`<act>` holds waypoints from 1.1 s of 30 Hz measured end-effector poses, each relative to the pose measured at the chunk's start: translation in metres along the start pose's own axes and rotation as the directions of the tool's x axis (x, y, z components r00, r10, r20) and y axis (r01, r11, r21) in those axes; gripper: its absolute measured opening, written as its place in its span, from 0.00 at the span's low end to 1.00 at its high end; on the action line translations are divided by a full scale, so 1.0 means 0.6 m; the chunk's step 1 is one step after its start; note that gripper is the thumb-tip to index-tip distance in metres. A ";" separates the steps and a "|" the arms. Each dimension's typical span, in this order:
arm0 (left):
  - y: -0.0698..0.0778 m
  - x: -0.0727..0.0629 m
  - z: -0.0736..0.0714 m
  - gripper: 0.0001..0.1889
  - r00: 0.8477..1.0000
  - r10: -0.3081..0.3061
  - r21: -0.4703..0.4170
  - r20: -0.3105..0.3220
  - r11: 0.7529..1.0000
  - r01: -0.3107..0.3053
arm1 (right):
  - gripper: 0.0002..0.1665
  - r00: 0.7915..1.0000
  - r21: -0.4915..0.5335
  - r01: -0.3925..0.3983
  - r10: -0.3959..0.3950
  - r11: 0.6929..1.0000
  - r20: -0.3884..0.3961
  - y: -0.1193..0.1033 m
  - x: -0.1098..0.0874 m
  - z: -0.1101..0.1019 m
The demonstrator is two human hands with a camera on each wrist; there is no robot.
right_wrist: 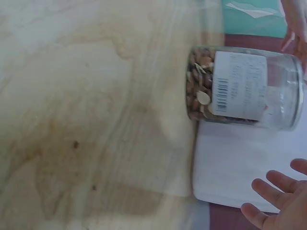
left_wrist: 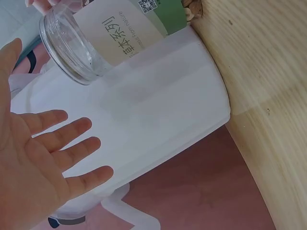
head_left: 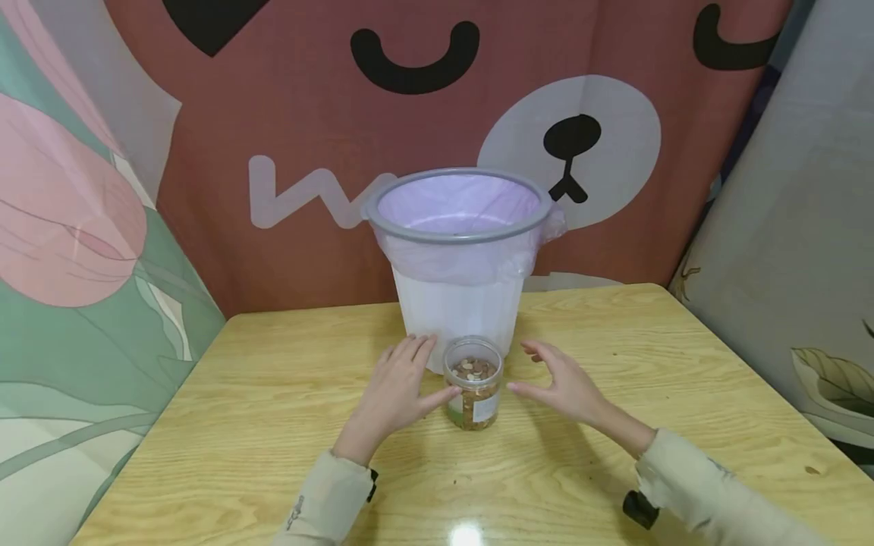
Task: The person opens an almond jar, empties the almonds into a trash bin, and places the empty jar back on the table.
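A clear, lidless jar [head_left: 473, 409] stands upright on the table, partly filled with brown and pale dried pieces [right_wrist: 203, 86]. It carries a green and white label [left_wrist: 115, 28] on one side and a white barcode label [right_wrist: 240, 86] on another. On its left, my left hand [head_left: 396, 390] has its fingers spread, the thumb tip overlapping the jar's side in the head view. My right hand [head_left: 567, 383] hovers just right of the jar, fingers loosely bent and apart from it. Both hands hold nothing.
Right behind the jar stands a white bin [head_left: 454, 303] with a grey rim and a pinkish translucent liner [head_left: 457, 262] folded over it. The wooden table [head_left: 293, 387] backs onto a printed red curtain [head_left: 307, 258]. Other printed fabric hangs at left and right.
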State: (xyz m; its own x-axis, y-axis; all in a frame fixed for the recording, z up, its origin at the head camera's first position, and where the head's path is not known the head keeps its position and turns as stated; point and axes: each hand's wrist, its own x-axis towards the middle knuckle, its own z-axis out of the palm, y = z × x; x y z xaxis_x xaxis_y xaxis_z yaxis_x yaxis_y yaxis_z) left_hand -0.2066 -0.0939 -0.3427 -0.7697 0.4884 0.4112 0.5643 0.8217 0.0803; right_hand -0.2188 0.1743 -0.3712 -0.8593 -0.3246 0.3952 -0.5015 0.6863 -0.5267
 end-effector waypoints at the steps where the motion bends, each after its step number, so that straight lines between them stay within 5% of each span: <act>1: 0.000 0.000 0.000 0.42 1.000 0.000 -0.005 -0.001 1.000 0.000 | 0.41 1.000 0.016 -0.008 0.008 1.000 -0.002 0.001 0.000 0.003; 20: 0.003 0.005 0.006 0.40 0.998 -0.005 -0.099 0.068 0.995 0.012 | 0.50 0.995 0.164 -0.043 0.028 0.985 0.094 0.011 -0.005 0.048; 33: 0.005 0.010 0.013 0.40 0.992 -0.035 -0.139 0.125 0.989 0.052 | 0.52 0.984 0.369 -0.069 0.002 0.927 0.178 0.005 0.007 0.068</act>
State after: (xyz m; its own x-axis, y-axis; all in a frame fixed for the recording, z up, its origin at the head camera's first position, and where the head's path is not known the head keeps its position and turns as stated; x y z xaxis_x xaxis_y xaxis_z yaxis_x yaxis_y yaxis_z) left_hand -0.2119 -0.0865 -0.3473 -0.8201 0.4926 0.2913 0.5595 0.7970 0.2275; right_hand -0.2280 0.1489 -0.4019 -0.8646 -0.4337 0.2537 -0.4427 0.4187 -0.7929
